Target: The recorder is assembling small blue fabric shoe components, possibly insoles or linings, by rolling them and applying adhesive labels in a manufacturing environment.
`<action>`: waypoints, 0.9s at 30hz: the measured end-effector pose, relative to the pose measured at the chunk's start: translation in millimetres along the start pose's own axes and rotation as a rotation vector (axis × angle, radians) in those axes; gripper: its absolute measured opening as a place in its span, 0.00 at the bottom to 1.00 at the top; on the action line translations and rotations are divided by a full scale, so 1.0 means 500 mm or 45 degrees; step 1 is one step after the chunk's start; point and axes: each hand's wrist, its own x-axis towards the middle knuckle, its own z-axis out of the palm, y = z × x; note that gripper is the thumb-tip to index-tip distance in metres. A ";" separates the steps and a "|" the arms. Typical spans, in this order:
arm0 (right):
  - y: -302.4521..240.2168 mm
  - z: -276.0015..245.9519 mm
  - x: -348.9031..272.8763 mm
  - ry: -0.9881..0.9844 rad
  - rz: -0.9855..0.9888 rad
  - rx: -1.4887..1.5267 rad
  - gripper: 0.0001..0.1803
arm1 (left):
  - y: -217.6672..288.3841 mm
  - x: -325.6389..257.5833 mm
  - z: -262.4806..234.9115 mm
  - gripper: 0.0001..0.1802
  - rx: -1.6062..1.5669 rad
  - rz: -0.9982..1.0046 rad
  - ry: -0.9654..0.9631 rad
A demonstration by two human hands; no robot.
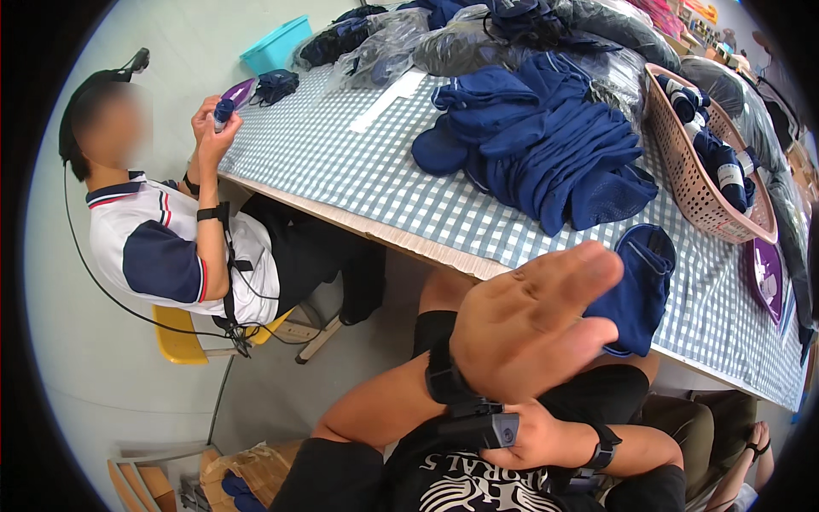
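Note:
My left hand (533, 324) is raised over the table's near edge, fingers stretched out to the right and holding nothing. A black strap circles its wrist, with a small black camera-like box (495, 429) attached. Below it, my right hand (542, 437) is closed on that box; part of its grip is hidden. Just beyond my left hand, a navy cloth piece (640, 282) lies at the table edge, partly covered by the hand. Further back is a large overlapping pile of navy cloth pieces (537, 145).
The table has a checked cloth (307, 145). A pink basket (682, 175) of banded navy rolls and a purple tray (763, 277) stand right. Plastic-wrapped bundles (461, 47) line the back. At left, a seated person (171, 230) holds a small navy roll (223, 111). Another person's hands (759, 437) show lower right.

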 end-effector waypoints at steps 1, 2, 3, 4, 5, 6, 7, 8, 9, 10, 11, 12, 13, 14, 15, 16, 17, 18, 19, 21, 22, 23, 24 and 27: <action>0.002 -0.002 -0.005 -0.018 0.045 -0.005 0.09 | -0.011 -0.001 0.019 0.42 0.117 0.195 0.121; 0.003 -0.005 -0.009 -0.035 0.090 -0.010 0.10 | -0.013 -0.010 0.018 0.40 0.210 0.185 0.098; 0.006 -0.012 -0.012 -0.032 0.092 -0.013 0.10 | -0.019 -0.018 0.022 0.38 0.290 0.177 0.075; 0.007 -0.021 -0.014 0.047 0.116 -0.073 0.10 | -0.024 -0.025 0.024 0.38 0.286 0.179 0.074; 0.008 -0.026 -0.015 0.126 0.141 -0.132 0.11 | -0.029 -0.031 0.025 0.37 0.306 0.132 0.045; 0.002 -0.029 -0.016 0.190 0.307 -0.029 0.09 | -0.031 -0.036 0.026 0.36 0.328 0.084 0.015; -0.001 -0.030 -0.016 0.252 0.473 0.076 0.07 | -0.034 -0.040 0.027 0.36 0.326 0.082 0.015; 0.001 -0.026 -0.014 0.322 0.429 0.062 0.06 | -0.037 -0.045 0.027 0.37 0.268 0.079 0.032; 0.003 -0.022 -0.011 0.393 0.384 0.045 0.05 | -0.040 -0.046 0.028 0.38 0.210 0.079 0.051; 0.002 -0.020 -0.012 0.391 0.384 0.042 0.05 | -0.042 -0.046 0.031 0.38 0.209 0.079 0.054; -0.001 -0.016 -0.017 0.390 0.381 0.019 0.06 | -0.044 -0.044 0.034 0.39 0.185 0.058 0.119; -0.003 -0.013 -0.020 0.390 0.377 -0.003 0.07 | -0.046 -0.044 0.036 0.40 0.162 0.037 0.182; -0.003 -0.012 -0.021 0.388 0.376 -0.004 0.07 | -0.048 -0.045 0.035 0.40 0.163 0.037 0.184; -0.002 -0.012 -0.022 0.367 0.360 -0.043 0.10 | -0.051 -0.048 0.034 0.41 0.173 0.060 0.187; 0.000 -0.012 -0.024 0.347 0.345 -0.084 0.12 | -0.053 -0.049 0.034 0.43 0.181 0.083 0.190; 0.004 -0.011 -0.029 0.347 0.346 -0.085 0.12 | -0.053 -0.050 0.034 0.43 0.180 0.084 0.191; 0.009 -0.009 -0.037 0.352 0.272 -0.143 0.17 | -0.052 -0.051 0.034 0.41 0.190 0.065 0.185; 0.011 -0.010 -0.036 0.354 0.197 -0.195 0.22 | -0.051 -0.054 0.033 0.39 0.205 0.043 0.178; 0.012 -0.018 -0.031 0.352 0.196 -0.193 0.22 | -0.049 -0.058 0.034 0.39 0.208 0.042 0.179; 0.011 -0.044 -0.008 0.035 0.092 -0.106 0.31 | -0.047 -0.072 0.037 0.36 0.230 0.001 0.050; 0.009 -0.049 -0.006 -0.052 0.163 -0.093 0.34 | -0.048 -0.078 0.039 0.36 0.231 0.000 0.051; 0.009 -0.053 -0.004 -0.053 0.163 -0.092 0.34 | -0.049 -0.084 0.042 0.29 0.231 0.009 0.060; 0.010 -0.058 -0.003 -0.107 0.207 -0.027 0.35 | -0.050 -0.088 0.045 0.23 0.228 0.019 0.070; 0.007 -0.069 0.002 -0.280 0.269 0.044 0.40 | -0.047 -0.097 0.039 0.25 0.334 0.009 -0.072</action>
